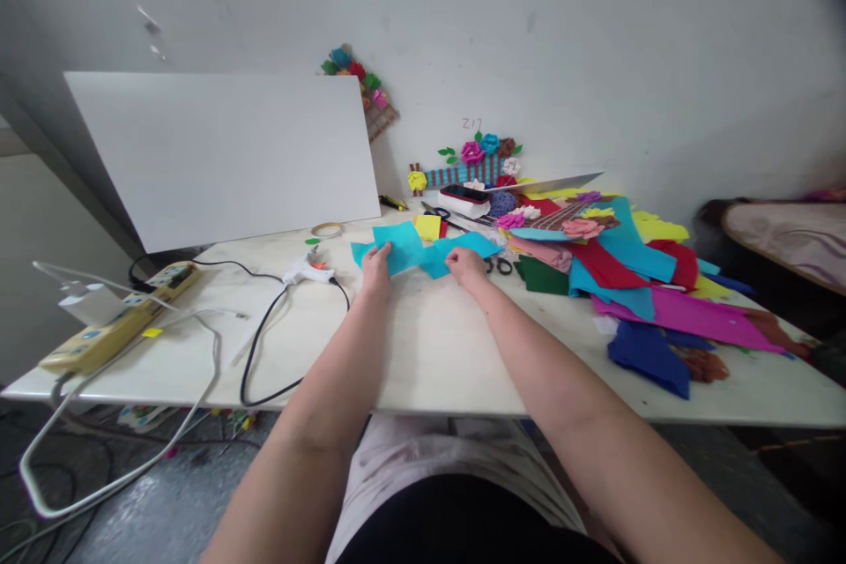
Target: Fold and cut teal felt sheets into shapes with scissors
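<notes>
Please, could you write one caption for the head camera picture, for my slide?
Left hand and right hand hold turquoise sheets, with a white glue gun lying nearby.

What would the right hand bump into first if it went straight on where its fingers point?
Pointing leftward, the right hand would probably first meet the turquoise paper held in the left hand; depth is unclear, so it might pass just above.

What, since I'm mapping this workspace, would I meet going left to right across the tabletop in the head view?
Yellow power strip, white glue gun, left hand, right hand, dark green piece, dark blue piece.
</notes>
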Action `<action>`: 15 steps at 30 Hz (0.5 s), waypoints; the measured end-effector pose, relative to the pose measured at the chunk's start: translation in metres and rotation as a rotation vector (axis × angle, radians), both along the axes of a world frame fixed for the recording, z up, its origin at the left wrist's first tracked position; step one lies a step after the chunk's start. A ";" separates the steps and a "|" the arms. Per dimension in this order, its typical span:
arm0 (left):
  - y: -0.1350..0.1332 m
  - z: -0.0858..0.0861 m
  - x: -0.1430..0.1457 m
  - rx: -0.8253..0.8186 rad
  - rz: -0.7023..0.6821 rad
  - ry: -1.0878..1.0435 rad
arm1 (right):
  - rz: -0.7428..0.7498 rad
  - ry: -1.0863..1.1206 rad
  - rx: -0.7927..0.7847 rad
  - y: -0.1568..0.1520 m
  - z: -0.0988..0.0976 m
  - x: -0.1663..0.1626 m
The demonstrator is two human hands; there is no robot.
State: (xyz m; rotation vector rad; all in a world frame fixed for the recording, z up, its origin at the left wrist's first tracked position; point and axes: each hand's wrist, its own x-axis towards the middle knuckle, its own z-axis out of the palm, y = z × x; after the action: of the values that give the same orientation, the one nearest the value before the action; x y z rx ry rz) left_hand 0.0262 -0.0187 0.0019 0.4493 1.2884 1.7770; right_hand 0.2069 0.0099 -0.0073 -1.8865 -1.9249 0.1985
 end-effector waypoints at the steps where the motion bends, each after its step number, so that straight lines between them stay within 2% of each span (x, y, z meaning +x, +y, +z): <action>1: 0.000 0.000 0.000 0.000 0.004 -0.007 | -0.005 -0.011 0.002 0.000 0.001 0.000; 8: 0.001 0.003 -0.004 0.026 0.007 -0.120 | -0.016 -0.022 -0.059 0.000 0.006 0.008; 15: -0.002 0.009 -0.009 0.157 0.013 -0.325 | 0.014 -0.023 -0.040 0.002 0.007 0.011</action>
State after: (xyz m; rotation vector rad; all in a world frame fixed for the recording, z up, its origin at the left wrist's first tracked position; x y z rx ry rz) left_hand 0.0170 -0.0206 0.0106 0.2256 0.9314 1.8791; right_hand 0.2180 0.0116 -0.0007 -1.9093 -1.9637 0.2214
